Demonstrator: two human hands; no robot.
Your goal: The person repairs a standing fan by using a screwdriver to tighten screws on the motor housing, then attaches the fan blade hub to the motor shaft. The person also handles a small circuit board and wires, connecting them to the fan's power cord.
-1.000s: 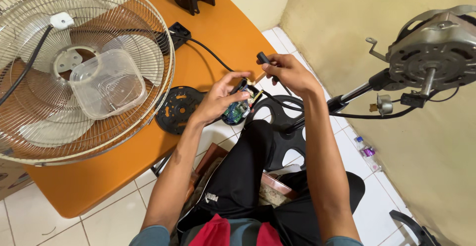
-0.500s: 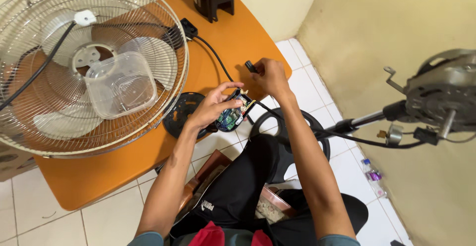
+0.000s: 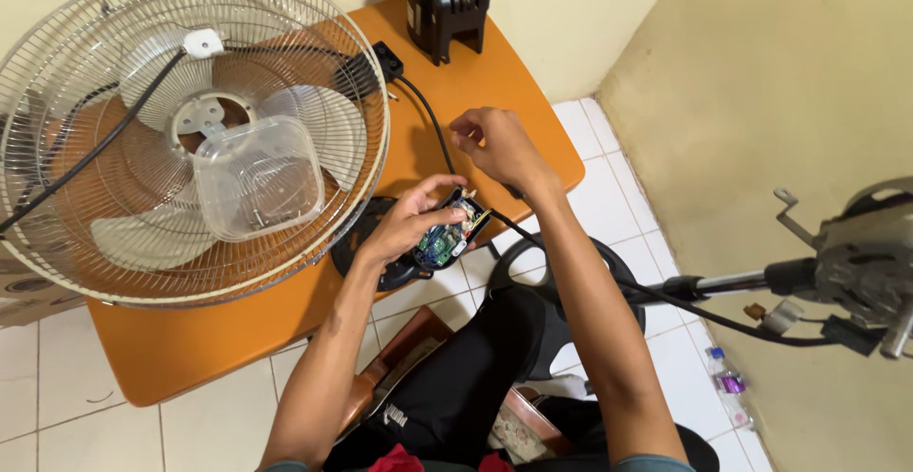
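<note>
Circuitry sits exposed in the small black switch housing [image 3: 447, 236], a green board with coloured wires showing inside its open shell. The left hand [image 3: 411, 225] cradles this housing above the near edge of the orange table [image 3: 190, 348], thumb and fingers curled around its sides, the open face turned up toward the camera. The right hand [image 3: 499, 147] hovers a little higher and farther out, fingers bunched loosely as if pinching something thin; what lies between the fingertips is too small to tell. A black cable [image 3: 433, 130] runs from the housing across the table to a black plug block [image 3: 386, 58].

Judging from this grip, the work calls for holding the housing steady and level, so that no loose part can drop from the open shell, and for bringing the right fingertips in slowly over the board rather than across the wires, which look easy to snag or pull off.

Just beside the left hand lies a round black cap [image 3: 366, 253] flat on the table. To its left a wire fan guard [image 3: 190, 130] rests with pale blades [image 3: 124, 234] inside it and a clear plastic tub [image 3: 257, 177] on top. A black motor cover [image 3: 447, 1] stands at the far edge. To the right, well apart, the bare fan motor [image 3: 861, 263] juts out on its stand above the tiled floor [image 3: 618, 206].
</note>
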